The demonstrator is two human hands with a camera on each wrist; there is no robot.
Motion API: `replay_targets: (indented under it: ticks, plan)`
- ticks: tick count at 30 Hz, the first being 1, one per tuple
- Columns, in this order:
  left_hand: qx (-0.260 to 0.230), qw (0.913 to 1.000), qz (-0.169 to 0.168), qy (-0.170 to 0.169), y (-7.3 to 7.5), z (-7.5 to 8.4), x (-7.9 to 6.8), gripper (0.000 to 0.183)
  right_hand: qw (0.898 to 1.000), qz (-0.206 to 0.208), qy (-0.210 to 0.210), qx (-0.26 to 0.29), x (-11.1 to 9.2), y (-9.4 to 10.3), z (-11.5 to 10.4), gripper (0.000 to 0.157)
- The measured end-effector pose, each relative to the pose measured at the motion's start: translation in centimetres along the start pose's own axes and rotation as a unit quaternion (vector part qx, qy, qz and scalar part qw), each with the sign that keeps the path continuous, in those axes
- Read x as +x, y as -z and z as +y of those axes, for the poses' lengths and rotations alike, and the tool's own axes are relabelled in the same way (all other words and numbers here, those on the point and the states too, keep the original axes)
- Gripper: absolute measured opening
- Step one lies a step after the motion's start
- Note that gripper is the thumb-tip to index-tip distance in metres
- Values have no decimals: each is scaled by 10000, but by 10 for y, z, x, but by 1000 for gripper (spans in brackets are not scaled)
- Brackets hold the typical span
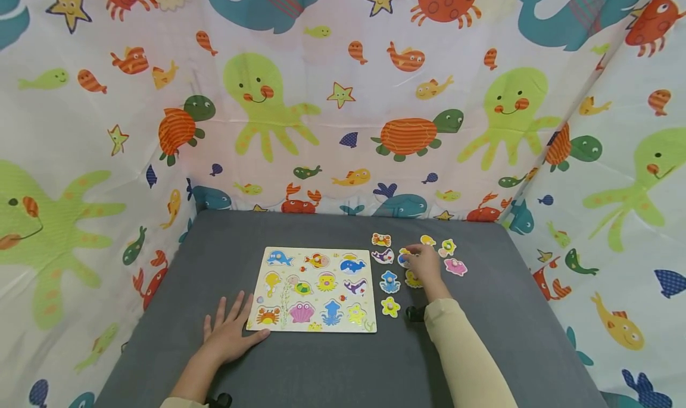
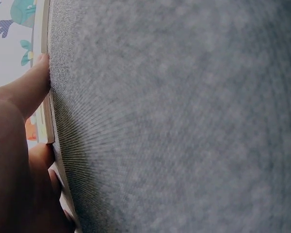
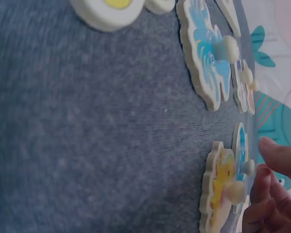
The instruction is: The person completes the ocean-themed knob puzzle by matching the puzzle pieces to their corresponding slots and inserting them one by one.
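A wooden peg-puzzle board point(image 1: 316, 327) with sea-animal pictures lies on the grey table. My left hand point(image 1: 227, 333) rests flat by its lower left corner, fingers spread, thumb at the board's edge point(image 2: 47, 121). My right hand point(image 1: 426, 265) reaches over loose knobbed pieces to the board's right. Its thumb point(image 3: 283, 158) and index finger stand apart near a blue piece point(image 3: 240, 145), with nothing seen between them. Close by lies a yellow piece point(image 3: 218, 187). A blue squid piece point(image 1: 390, 282) and a yellow star piece point(image 1: 390, 307) lie between hand and board.
Near the back are a crab piece point(image 1: 381, 239) and a purple whale piece point(image 1: 383, 256). Beyond my right hand lie a pink shell piece point(image 1: 455, 267) and a few yellow pieces point(image 1: 448, 246). A curtain point(image 1: 343, 176) printed with sea animals surrounds the table point(image 1: 332, 366).
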State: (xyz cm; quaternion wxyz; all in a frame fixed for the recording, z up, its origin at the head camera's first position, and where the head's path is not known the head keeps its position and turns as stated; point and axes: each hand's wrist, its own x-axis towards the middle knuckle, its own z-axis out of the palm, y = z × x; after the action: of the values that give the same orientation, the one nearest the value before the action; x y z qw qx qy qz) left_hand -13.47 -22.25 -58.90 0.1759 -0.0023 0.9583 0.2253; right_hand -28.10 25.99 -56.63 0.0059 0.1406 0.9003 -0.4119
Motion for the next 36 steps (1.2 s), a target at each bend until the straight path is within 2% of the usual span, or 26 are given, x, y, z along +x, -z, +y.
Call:
replay_targets:
  ticks: [12, 19, 29, 36]
  plan:
    - [-44, 10000, -8, -8, 3, 0, 0, 111, 9992, -55, -384, 31, 9, -2, 12, 26]
    - [-32, 10000, 5, 3, 5, 1, -1, 110, 9993, -114, -359, -23, 7, 4, 7, 26]
    - [15, 10000, -18, 17, 4, -1, 1, 111, 9992, 233, 33, -331, 3, 5, 0, 24]
    - [-49, 10000, -17, 5, 4, 0, -2, 110, 9995, 187, -49, -230, 1, 1, -10, 24]
